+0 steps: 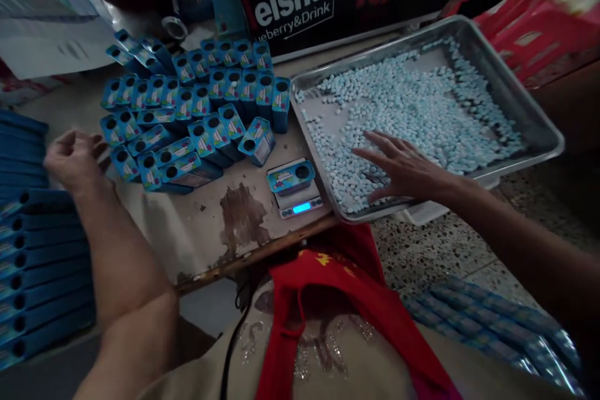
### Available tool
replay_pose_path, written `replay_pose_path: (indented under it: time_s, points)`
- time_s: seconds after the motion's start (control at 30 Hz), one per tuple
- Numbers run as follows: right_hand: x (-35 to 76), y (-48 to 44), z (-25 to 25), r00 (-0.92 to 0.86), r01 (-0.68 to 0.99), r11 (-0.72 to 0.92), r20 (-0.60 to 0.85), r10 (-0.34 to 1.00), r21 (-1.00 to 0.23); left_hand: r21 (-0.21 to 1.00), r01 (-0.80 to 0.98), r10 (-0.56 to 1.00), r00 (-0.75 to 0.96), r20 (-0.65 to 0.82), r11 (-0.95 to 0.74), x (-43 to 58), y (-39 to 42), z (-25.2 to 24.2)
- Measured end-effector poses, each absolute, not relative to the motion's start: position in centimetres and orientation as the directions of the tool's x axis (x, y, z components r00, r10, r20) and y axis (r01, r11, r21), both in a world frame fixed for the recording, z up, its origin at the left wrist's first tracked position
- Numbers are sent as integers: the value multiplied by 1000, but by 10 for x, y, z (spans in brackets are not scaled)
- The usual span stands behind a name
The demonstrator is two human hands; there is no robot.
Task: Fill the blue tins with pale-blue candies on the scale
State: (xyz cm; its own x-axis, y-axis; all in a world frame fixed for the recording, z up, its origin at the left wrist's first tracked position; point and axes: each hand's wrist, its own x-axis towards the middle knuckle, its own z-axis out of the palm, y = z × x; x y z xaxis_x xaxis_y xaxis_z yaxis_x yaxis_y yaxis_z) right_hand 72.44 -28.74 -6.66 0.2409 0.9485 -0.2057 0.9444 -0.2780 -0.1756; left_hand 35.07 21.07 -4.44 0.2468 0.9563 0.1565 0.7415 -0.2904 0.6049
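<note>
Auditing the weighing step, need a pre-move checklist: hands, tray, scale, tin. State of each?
1. Right hand on tablets: ok, open, fingers spread flat on them.
2. Tin seated on scale: ok, hole facing up.
3. Scale powered: ok, display lit; reading cannot tell.
4. Left hand empty: cannot tell, fingers curled, near stacked blue packs.
5. Tray fully on table: not ok, its near side overhangs the edge.
</note>
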Motion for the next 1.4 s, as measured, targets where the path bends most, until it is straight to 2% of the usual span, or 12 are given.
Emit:
replay_pose_path:
  time_s: [0.1, 0.3, 0.43, 0.53, 0.63, 0.73, 0.8, 0.87, 0.97, 1.17, 1.27, 1.4]
  points:
    - [724, -272, -71, 91, 970, -134, -210, 973, -201, 697, 690, 967, 17, 253, -194, 326, 180, -47]
    - [726, -243, -86, -90, 990, 64, -205, 975, -128, 443, 819, 917, 229, 327, -363, 314, 76, -35]
    - [729, -240, -89, -47, 995, 23, -259, 965, -94, 297, 833, 845, 322, 426, -467, 311, 18, -38]
    - [733, -238, -92, 127, 937, -198, -246, 961, -288, 320, 736, 754, 378, 537, -597, 314, -3, -59]
    - [741, -236, -93, 420, 590, -440, -208, 883, -678, 346, 582, 636, 419, 649, -736, 327, -17, -79]
    - [750, -239, -86, 540, 108, -414, -296, 788, -904, 454, 472, 653, 501, 568, -756, 349, -36, -88]
    - [754, -243, -80, 490, -192, -350, -398, 776, -917, 556, 404, 679, 550, 487, -727, 366, -50, -92]
    - [752, -245, -77, 443, -461, -262, -476, 760, -848, 671, 305, 692, 575, 435, -676, 385, -61, -99]
    - [739, -240, -80, 501, -612, -126, -505, 703, -781, 764, 174, 670, 623, 403, -622, 419, -69, -110]
    - [727, -216, -83, 645, -526, 83, -333, 688, -846, 644, 140, 538, 694, 478, -752, 485, -76, -71]
    - [738, -209, -68, 690, -324, 166, -113, 715, -931, 569, 85, 436, 737, 517, -818, 514, -81, -42]
    - [747, -200, -48, 681, 16, 231, 180, 710, -973, 563, 24, 371, 775, 512, -826, 553, -87, -41]
